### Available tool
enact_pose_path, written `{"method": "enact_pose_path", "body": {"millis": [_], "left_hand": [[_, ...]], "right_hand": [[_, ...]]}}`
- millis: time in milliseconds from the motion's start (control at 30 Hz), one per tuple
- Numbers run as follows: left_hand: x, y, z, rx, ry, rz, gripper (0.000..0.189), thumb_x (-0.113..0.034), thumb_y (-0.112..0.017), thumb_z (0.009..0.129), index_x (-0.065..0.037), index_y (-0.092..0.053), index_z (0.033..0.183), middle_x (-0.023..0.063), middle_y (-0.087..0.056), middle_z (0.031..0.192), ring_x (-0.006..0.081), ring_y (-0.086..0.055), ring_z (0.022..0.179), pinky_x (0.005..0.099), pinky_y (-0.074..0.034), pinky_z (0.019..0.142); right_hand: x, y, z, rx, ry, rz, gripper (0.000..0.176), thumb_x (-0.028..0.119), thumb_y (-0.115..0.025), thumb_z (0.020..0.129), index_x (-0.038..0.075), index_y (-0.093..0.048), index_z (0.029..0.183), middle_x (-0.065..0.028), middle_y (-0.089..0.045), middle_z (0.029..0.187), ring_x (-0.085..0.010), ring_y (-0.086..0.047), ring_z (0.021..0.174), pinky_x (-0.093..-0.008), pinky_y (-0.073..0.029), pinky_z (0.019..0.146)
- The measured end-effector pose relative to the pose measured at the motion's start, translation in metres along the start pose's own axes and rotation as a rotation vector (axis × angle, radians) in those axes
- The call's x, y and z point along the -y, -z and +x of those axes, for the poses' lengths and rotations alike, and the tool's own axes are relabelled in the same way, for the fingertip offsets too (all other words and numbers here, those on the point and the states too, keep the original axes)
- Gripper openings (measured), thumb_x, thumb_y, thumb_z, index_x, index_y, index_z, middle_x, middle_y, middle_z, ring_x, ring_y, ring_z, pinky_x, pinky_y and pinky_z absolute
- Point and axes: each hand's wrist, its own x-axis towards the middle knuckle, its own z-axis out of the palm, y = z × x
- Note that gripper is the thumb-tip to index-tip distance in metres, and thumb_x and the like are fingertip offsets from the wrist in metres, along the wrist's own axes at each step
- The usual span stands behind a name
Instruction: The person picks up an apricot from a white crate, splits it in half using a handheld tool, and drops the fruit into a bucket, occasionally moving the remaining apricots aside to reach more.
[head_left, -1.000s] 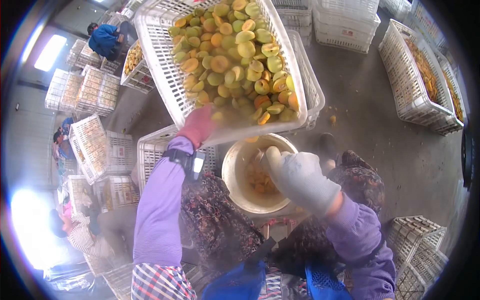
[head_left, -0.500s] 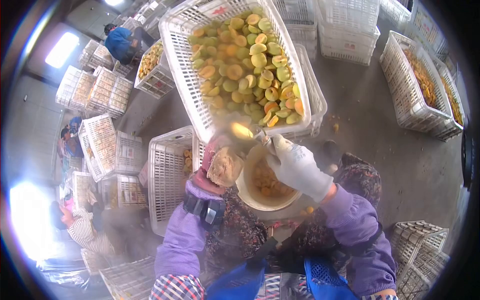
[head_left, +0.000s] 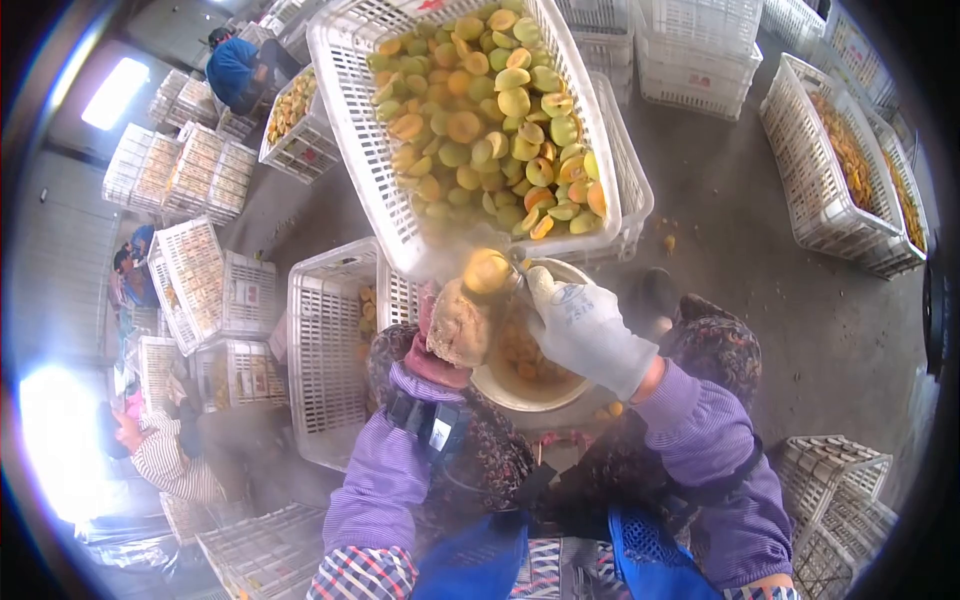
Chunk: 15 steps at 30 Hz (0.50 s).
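Fruit half (head_left: 486, 271) is found in front of the wearer, at the fingertips of the left hand (head_left: 460, 325), above the near edge of the fruit crate and beside the bucket opening. The left hand, in a soiled glove, is closed on it; haze hides the exact placing of the fingers. The right hand (head_left: 590, 330), in a pale glove, is closed on what appears to be a small metal tool (head_left: 519, 268), its end at or very near the fruit; contact cannot be confirmed. In this inspector's judgement, good practice calls for a firm but light left grip, since cut flesh bruises and slips, with fingertips behind the piece and out of the tool's path. Short strokes from a steady right wrist, turned away from the left fingers, would serve best. The bucket (head_left: 534, 405) stands between the wearer's legs with cut pieces inside; working close above its mouth would limit spills. To the left stands a deep crate (head_left: 330, 370) holding a few pieces. Beyond the bucket, the fruit crate (head_left: 362, 130) is well filled with green and orange halves, within easy reach. Farther off, crates of orange fruit (head_left: 800, 150) stand right, and a co-worker in blue (head_left: 232, 75) sits left.
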Motion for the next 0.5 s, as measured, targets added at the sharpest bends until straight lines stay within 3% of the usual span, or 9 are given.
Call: {"method": "enact_pose_path", "body": {"millis": [100,133,200,267,300,400,500], "left_hand": [[0.003,-0.008,-0.002,0.025,0.112,-0.091,0.037,-0.027,-0.051,0.095,-0.004,-0.056,0.123,0.0116,-0.063,0.118,0.0212,-0.058,0.111,0.0399,-0.043,0.098],[0.008,-0.014,-0.003,0.024,0.146,-0.096,0.037,-0.027,-0.051,0.095,-0.003,-0.055,0.123,0.0126,-0.062,0.119,0.0209,-0.057,0.112,0.0389,-0.044,0.097],[0.003,-0.025,-0.001,-0.106,0.198,-0.907,0.036,-0.015,-0.055,0.090,-0.004,-0.055,0.124,0.0095,-0.065,0.112,0.0221,-0.060,0.106,0.0374,-0.045,0.097],[0.005,-0.027,0.000,-0.214,0.094,-0.754,0.037,-0.011,-0.057,0.087,-0.004,-0.056,0.124,0.0076,-0.066,0.107,0.0229,-0.061,0.103,0.0373,-0.044,0.100],[0.019,-0.030,-0.002,-0.240,-0.022,-0.196,0.037,-0.012,-0.057,0.087,-0.004,-0.056,0.123,0.0073,-0.067,0.106,0.0230,-0.061,0.102,0.0381,-0.041,0.102],[0.041,-0.043,0.004,-0.210,0.014,-0.263,0.030,-0.020,-0.055,0.090,-0.004,-0.058,0.116,0.0083,-0.066,0.101,0.0250,-0.060,0.101,0.0402,-0.036,0.105],[0.036,-0.044,0.007,-0.172,0.191,-1.134,0.023,-0.027,-0.054,0.094,-0.005,-0.060,0.100,0.0105,-0.064,0.094,0.0273,-0.060,0.096,0.0422,-0.045,0.094]], "right_hand": [[0.007,0.006,0.003,0.130,-0.113,0.027,0.037,0.017,-0.057,0.085,-0.004,-0.053,0.115,-0.0135,-0.064,0.068,-0.0281,-0.064,0.063,-0.0379,-0.052,0.060],[0.009,0.006,0.004,0.159,-0.132,0.024,0.036,0.019,-0.055,0.086,-0.004,-0.052,0.114,-0.0138,-0.064,0.069,-0.0287,-0.065,0.062,-0.0389,-0.051,0.057],[0.011,0.005,0.006,0.218,-0.170,0.019,0.035,0.021,-0.053,0.089,-0.005,-0.051,0.112,-0.0144,-0.066,0.069,-0.0299,-0.066,0.060,-0.0410,-0.050,0.052],[0.011,0.000,0.006,0.251,-0.200,0.044,0.035,0.021,-0.054,0.088,-0.004,-0.050,0.111,-0.0161,-0.066,0.072,-0.0308,-0.067,0.065,-0.0416,-0.051,0.055],[0.011,-0.004,0.005,0.272,-0.217,0.057,0.035,0.021,-0.054,0.087,-0.004,-0.050,0.111,-0.0169,-0.067,0.074,-0.0313,-0.067,0.067,-0.0419,-0.052,0.057],[0.014,-0.004,0.005,0.255,-0.265,0.150,0.035,0.020,-0.057,0.085,-0.004,-0.049,0.109,-0.0198,-0.066,0.077,-0.0343,-0.067,0.074,-0.0431,-0.052,0.063],[0.008,-0.007,0.002,0.214,-0.232,0.301,0.028,0.019,-0.058,0.084,-0.002,-0.052,0.102,-0.0215,-0.065,0.076,-0.0376,-0.065,0.076,-0.0440,-0.052,0.067]]}}
